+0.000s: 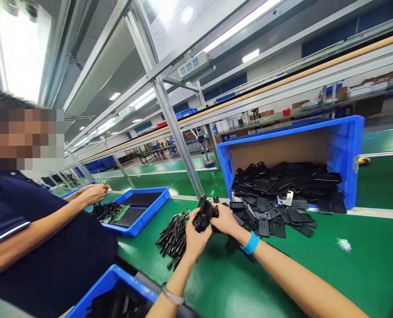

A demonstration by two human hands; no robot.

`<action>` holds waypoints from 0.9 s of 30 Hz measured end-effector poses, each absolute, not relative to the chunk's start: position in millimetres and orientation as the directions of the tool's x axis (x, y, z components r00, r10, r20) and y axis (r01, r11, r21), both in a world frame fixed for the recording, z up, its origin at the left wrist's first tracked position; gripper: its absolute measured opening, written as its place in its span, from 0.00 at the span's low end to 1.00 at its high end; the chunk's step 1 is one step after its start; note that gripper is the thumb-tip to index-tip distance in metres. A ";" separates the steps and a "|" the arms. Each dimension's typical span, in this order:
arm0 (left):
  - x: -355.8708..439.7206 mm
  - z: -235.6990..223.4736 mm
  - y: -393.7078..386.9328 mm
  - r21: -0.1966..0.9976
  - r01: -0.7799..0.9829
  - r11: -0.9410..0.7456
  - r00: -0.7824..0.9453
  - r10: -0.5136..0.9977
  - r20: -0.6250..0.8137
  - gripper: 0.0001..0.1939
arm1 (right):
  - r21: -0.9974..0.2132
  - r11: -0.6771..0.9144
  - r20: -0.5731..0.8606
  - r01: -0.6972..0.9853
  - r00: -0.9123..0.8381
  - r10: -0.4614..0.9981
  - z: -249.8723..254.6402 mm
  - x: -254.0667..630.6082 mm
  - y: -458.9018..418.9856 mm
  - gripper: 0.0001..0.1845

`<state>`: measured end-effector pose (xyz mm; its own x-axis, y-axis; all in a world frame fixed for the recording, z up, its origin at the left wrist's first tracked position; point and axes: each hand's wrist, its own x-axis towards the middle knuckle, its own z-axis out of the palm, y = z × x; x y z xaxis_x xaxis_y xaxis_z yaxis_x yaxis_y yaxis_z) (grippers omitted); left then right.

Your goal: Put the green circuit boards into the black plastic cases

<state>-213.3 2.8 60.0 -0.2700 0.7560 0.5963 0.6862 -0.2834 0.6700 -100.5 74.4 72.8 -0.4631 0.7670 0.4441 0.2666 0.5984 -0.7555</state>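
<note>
My left hand (pixel 194 238) and my right hand (pixel 225 219) are raised together over the green table (pixel 349 274), both closed around a black plastic part (pixel 205 213) held between them. My right wrist wears a blue band (pixel 251 243); my left wrist has a thin bracelet (pixel 171 295). Just to the right lies a heap of flat black plastic pieces (pixel 276 203) spilling out of a blue crate (pixel 345 145) tipped on its side. To the left of my hands lies a bunch of black cable-like pieces (pixel 173 236).
A co-worker in a dark blue shirt (pixel 44 247) sits at the left, hands (pixel 93 193) over a shallow blue tray (pixel 140 207) of black parts. Another blue bin (pixel 107 287) stands at the near edge. A metal frame post (pixel 179 137) rises behind the table.
</note>
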 end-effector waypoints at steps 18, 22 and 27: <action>-160.1 3.5 118.6 0.598 0.793 0.111 -0.402 0.834 0.378 0.35 | -0.175 0.578 0.360 0.797 -0.494 0.791 22.2 -26.9 134.9 0.57; -175.3 21.5 107.7 0.528 0.849 0.034 -0.251 0.904 0.346 0.38 | -0.100 0.569 0.271 0.816 -0.528 0.805 22.3 -19.4 122.2 0.49; -230.9 56.0 65.0 0.407 0.913 0.033 -0.165 0.942 0.292 0.23 | -0.168 0.635 0.129 0.754 -0.622 0.773 28.0 11.9 118.5 0.58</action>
<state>-230.9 65.0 56.0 -0.1648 0.9421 0.2922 0.9127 0.0334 0.4072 11.9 118.5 28.0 -0.6218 0.7725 0.1286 0.7541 0.6350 -0.1679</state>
